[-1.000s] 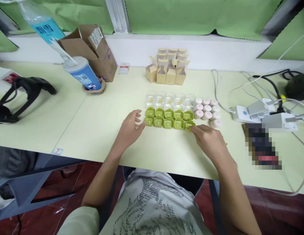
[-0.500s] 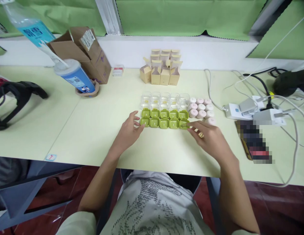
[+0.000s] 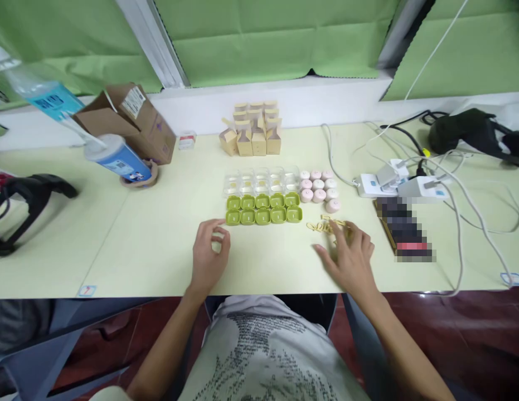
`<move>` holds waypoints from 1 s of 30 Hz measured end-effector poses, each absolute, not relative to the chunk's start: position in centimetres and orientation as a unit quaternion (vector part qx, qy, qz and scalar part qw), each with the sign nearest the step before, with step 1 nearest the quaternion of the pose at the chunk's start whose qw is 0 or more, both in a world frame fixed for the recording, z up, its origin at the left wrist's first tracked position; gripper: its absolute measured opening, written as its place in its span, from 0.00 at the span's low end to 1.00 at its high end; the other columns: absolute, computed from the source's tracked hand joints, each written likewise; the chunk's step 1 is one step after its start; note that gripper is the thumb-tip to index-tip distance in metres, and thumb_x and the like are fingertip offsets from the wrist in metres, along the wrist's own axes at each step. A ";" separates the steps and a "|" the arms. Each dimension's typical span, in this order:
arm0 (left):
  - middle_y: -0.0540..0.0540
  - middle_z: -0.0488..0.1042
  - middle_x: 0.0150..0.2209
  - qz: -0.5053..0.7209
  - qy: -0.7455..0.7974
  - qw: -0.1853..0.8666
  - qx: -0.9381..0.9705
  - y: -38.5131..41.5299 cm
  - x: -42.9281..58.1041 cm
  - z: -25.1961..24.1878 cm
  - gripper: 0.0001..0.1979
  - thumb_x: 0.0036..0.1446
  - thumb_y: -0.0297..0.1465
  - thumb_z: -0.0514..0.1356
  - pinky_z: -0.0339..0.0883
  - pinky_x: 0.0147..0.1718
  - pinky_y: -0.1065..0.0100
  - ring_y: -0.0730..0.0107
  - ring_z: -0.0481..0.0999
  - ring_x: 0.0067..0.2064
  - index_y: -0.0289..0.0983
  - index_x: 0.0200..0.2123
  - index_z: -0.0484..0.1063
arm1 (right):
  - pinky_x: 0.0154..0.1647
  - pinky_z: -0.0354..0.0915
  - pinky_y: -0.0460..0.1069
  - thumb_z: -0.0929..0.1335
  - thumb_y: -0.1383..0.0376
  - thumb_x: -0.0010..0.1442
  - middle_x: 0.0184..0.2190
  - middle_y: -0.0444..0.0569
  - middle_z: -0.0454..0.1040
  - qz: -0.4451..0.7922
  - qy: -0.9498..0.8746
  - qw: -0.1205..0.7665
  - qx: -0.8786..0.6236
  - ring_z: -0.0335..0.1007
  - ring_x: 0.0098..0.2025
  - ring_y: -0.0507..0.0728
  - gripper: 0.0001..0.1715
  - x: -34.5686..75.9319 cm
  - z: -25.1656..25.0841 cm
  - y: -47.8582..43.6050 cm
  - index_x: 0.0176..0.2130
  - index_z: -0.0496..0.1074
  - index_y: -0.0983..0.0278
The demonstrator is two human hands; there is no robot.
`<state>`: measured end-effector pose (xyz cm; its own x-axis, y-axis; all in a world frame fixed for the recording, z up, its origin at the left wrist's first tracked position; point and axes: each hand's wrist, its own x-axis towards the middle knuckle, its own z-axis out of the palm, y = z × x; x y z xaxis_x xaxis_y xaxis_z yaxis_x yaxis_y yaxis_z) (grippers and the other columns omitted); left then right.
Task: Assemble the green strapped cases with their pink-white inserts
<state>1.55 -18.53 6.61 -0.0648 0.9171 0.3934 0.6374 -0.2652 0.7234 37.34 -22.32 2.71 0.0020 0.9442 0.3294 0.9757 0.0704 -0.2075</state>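
My left hand [image 3: 209, 253] is beside the near left corner of a row of green cups [image 3: 263, 216]; its fingers are loosely curled and nothing shows in them. My right hand [image 3: 350, 256] hovers with spread fingers over a small pile of thin yellow pieces [image 3: 325, 227], its fingertips at the pile; whether they touch is unclear. Two rows of green cups stand side by side. Behind them is a row of clear plastic cups [image 3: 261, 181], some with a yellowish spot at the bottom. Pink and white round pieces [image 3: 319, 195] are grouped to their right.
Small open cardboard boxes [image 3: 259, 142] stand behind the cups. A brown carton [image 3: 136, 125], a blue canister [image 3: 119, 161] and a bottle [image 3: 50, 97] are at the left. On the right lie a phone [image 3: 403, 231], a power strip [image 3: 372, 186] and white cables [image 3: 460, 239].
My right hand has left the green cup at the right end and moved over the yellow pieces, its fingers spreading. My left hand has drawn slightly back from the cups. The view has shifted.
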 end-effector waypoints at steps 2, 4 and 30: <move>0.42 0.75 0.53 0.424 0.593 0.163 0.665 -19.4 1.3 5.3 0.12 0.71 0.30 0.60 0.81 0.42 0.65 0.68 0.82 0.45 0.39 0.56 0.76 | 0.57 0.67 0.72 0.65 0.45 0.77 0.70 0.71 0.59 -0.032 -0.718 0.189 -0.670 0.62 0.64 0.79 0.39 36.4 3.1 -21.7 0.77 0.65 0.57; 0.43 0.76 0.50 0.426 0.604 0.166 0.653 -20.0 0.9 4.5 0.11 0.70 0.31 0.61 0.81 0.45 0.63 0.68 0.81 0.43 0.38 0.54 0.77 | 0.58 0.67 0.70 0.65 0.46 0.77 0.71 0.70 0.58 -0.027 -0.730 0.187 -0.656 0.62 0.62 0.77 0.37 36.0 3.6 -21.0 0.77 0.66 0.56; 0.46 0.78 0.45 0.429 0.622 0.229 0.614 -19.5 1.0 5.2 0.06 0.69 0.30 0.61 0.76 0.39 0.68 0.69 0.79 0.40 0.40 0.44 0.80 | 0.65 0.68 0.68 0.70 0.67 0.75 0.65 0.60 0.76 -0.083 -0.793 0.220 -0.562 0.69 0.69 0.71 0.20 35.4 4.3 -20.0 0.63 0.78 0.55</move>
